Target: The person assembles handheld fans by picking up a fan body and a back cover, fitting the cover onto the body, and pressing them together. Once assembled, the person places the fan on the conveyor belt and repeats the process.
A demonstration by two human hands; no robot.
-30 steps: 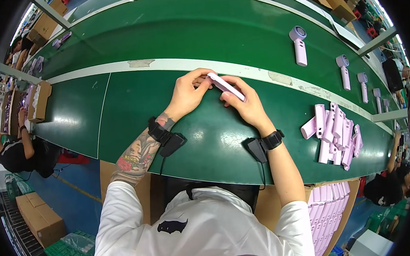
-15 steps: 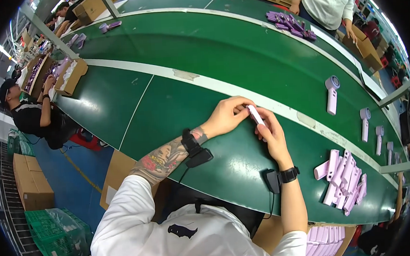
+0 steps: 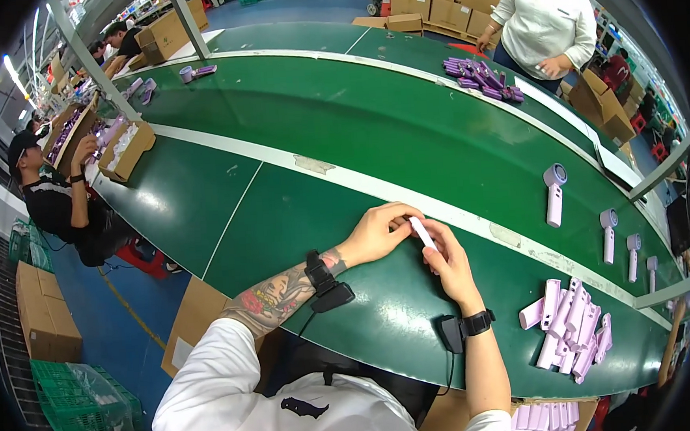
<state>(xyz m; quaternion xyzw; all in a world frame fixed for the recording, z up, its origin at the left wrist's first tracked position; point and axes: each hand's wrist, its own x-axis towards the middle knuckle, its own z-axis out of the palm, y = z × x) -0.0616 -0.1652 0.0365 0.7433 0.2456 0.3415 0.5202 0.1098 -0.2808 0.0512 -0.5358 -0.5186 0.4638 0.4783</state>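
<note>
Co-worker's hand [image 3: 555,66] shifted inward, left hand [image 3: 378,234], right hand [image 3: 452,268] (both) on one casing [image 3: 423,234]

The head view, the left of a side-by-side pair, looked steeply down and forward from above the wearer's white shirt [image 3: 213,381], which was closest, along the lower edge. The left hand [image 3: 378,233] and right hand [image 3: 451,266] lay farther off, near mid-frame. Past the worktop [image 3: 305,206], the wide fisheye reached over the green belt [image 3: 404,141] to stacked cartons [image 3: 451,11], straight edges bowing.
</note>
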